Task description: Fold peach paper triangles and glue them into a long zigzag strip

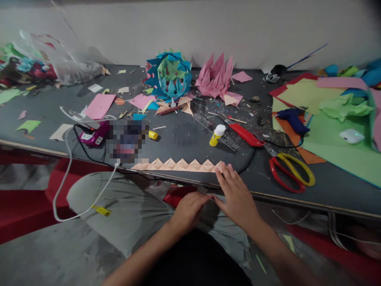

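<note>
A strip of folded peach paper triangles (182,165) lies along the table's front edge. My right hand (236,192) rests at its right end, fingers stretched out over the last triangle, thumb pointing left. Just below the edge, my left hand (189,210) is held with its fingers close together, their tips meeting my right thumb; whether anything small is between them is too small to tell. An uncapped glue stick (217,135) stands upright behind the strip, and its yellow cap (153,135) lies to the left.
Blue and green (171,75) and pink (216,75) folded-paper pieces stand at the back. Scissors (290,171), a red-handled cutter (245,135) and a blue glue gun (293,120) lie right. A purple power adapter (94,135), cables and a pixelated area are left. Coloured sheets (339,147) cover the far right.
</note>
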Available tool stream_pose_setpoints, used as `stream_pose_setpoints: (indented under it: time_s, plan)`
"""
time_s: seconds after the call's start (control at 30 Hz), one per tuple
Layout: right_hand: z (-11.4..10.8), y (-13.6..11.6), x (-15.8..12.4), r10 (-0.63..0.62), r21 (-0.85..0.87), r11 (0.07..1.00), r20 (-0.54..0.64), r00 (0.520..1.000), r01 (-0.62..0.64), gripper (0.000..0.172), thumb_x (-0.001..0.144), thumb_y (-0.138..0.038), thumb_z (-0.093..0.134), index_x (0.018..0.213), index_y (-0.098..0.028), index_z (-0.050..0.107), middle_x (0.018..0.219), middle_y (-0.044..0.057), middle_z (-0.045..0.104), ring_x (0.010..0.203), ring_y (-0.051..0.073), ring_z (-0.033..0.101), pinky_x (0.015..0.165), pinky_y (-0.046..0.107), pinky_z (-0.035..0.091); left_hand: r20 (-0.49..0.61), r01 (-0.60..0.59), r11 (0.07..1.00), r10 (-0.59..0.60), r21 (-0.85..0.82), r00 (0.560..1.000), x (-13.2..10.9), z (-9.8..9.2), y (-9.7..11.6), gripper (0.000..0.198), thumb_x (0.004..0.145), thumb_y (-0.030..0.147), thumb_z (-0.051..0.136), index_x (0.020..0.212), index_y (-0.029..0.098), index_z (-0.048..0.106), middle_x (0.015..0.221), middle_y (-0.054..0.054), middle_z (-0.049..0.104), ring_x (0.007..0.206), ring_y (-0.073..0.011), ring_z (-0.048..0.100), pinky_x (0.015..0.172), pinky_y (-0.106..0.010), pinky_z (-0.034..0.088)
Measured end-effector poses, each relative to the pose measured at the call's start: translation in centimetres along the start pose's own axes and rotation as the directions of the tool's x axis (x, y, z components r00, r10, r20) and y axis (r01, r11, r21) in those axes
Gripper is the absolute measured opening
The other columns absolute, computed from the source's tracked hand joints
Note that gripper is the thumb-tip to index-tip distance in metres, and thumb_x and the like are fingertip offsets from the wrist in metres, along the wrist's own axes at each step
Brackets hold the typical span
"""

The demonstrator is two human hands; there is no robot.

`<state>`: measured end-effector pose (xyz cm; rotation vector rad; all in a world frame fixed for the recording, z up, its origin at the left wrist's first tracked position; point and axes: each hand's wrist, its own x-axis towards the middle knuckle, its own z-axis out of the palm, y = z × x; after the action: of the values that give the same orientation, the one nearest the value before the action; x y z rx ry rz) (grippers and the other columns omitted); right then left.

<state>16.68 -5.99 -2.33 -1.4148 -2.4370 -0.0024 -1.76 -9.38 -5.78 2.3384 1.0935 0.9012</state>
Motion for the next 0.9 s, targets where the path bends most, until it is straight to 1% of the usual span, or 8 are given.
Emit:
stream_pose_setpoints:
  time_s: [0.07, 0.13, 0.33, 0.5, 0.6, 0.67, 0.77, 0.9]
  plan:
    - [-0.3, 0.3, -0.2, -0.006, 0.097, 0.995, -0.021, 1.0, 0.008, 0.069, 0.083, -0.034, 0.051, 0.141, -0.011, 0.021, 0.143, 0.018, 0.032, 0.134, 0.029, 0.022, 0.099, 0.048, 0.037, -0.006, 0.045, 0.999, -0.046, -0.027, 0.999, 0.0, -0.5, -0.2, 0.034, 0.087, 0.008, 0.034, 0.116, 0.017, 0.048, 0.081, -0.005, 0.066, 0.073, -0.0146, 0.061, 0.068, -0.028, 0.05]
    - [-0.6, 0.4, -0.5, 0.022, 0.194, 0.981, -0.067, 0.997, -0.009, 0.066, 0.085, -0.034, 0.048, 0.142, -0.015, 0.019, 0.142, 0.016, 0.034, 0.134, 0.027, 0.025, 0.1, 0.049, 0.037, 0.001, 0.046, 0.998, -0.046, -0.039, 0.999, 0.1, -1.1, -0.1, 0.038, 0.084, 0.005, 0.034, 0.116, 0.017, 0.048, 0.076, -0.003, 0.065, 0.067, -0.0138, 0.06, 0.065, -0.026, 0.05]
    - [-1.2, -0.1, -1.0, 0.202, 0.371, 0.924, -0.267, 0.942, -0.093, 0.042, 0.086, -0.019, 0.048, 0.127, -0.018, 0.044, 0.128, 0.013, 0.052, 0.122, 0.025, 0.045, 0.098, 0.046, 0.041, -0.037, -0.012, 0.999, 0.011, -0.03, 0.999, 1.2, -2.1, 0.6, 0.047, 0.078, 0.0, 0.031, 0.12, 0.015, 0.047, 0.102, -0.01, 0.064, 0.094, -0.0149, 0.06, 0.08, -0.028, 0.05]
    - [-1.6, -0.4, -0.8, 0.283, 0.432, 0.897, -0.402, 0.871, -0.092, 0.021, 0.083, -0.012, 0.05, 0.101, -0.019, 0.06, 0.092, 0.008, 0.067, 0.087, 0.019, 0.063, 0.078, 0.036, 0.052, -0.157, -0.06, 0.998, 0.055, -0.024, 0.986, 2.0, -2.0, 0.9, 0.036, 0.083, 0.005, 0.04, 0.116, 0.016, 0.05, 0.1, -0.009, 0.065, 0.095, -0.0142, 0.059, 0.082, -0.027, 0.05]
    - [-1.5, -0.4, -0.6, 0.246, 0.427, 0.902, -0.398, 0.884, -0.059, 0.017, 0.084, -0.012, 0.05, 0.094, -0.019, 0.061, 0.078, 0.005, 0.068, 0.069, 0.016, 0.064, 0.065, 0.029, 0.052, -0.199, -0.087, 0.996, 0.082, -0.015, 0.977, 2.6, -2.4, 1.0, 0.025, 0.084, 0.011, 0.05, 0.109, 0.016, 0.052, 0.081, -0.004, 0.067, 0.075, -0.0127, 0.061, 0.07, -0.025, 0.05]
    - [-1.4, -0.3, -0.5, 0.229, 0.426, 0.903, -0.375, 0.898, -0.052, 0.016, 0.086, -0.014, 0.049, 0.095, -0.019, 0.062, 0.074, 0.004, 0.067, 0.063, 0.014, 0.063, 0.061, 0.026, 0.051, -0.198, -0.096, 0.995, 0.09, -0.019, 0.976, 3.0, -2.8, 1.1, 0.024, 0.086, 0.011, 0.046, 0.108, 0.016, 0.052, 0.075, -0.003, 0.066, 0.069, -0.0126, 0.06, 0.066, -0.026, 0.05]
    - [-1.5, 0.0, -0.4, 0.265, 0.409, 0.907, -0.381, 0.886, -0.096, 0.015, 0.085, -0.015, 0.05, 0.093, -0.019, 0.062, 0.072, 0.003, 0.067, 0.06, 0.013, 0.062, 0.059, 0.025, 0.049, -0.217, -0.087, 0.996, 0.086, 0.003, 0.972, 3.7, -3.3, 1.2, 0.033, 0.084, 0.003, 0.037, 0.112, 0.015, 0.05, 0.089, -0.007, 0.067, 0.084, -0.0139, 0.061, 0.075, -0.028, 0.05]
    - [-1.8, 0.7, 0.1, 0.276, 0.302, 0.942, -0.444, 0.853, -0.148, 0.014, 0.085, -0.017, 0.05, 0.091, -0.019, 0.063, 0.072, 0.004, 0.066, 0.063, 0.015, 0.061, 0.062, 0.028, 0.048, -0.24, -0.121, 0.981, 0.156, 0.153, 0.958, 4.9, -3.1, 1.5, 0.033, 0.082, 0.005, 0.042, 0.111, 0.013, 0.052, 0.107, -0.01, 0.064, 0.106, -0.0167, 0.054, 0.091, -0.032, 0.044]
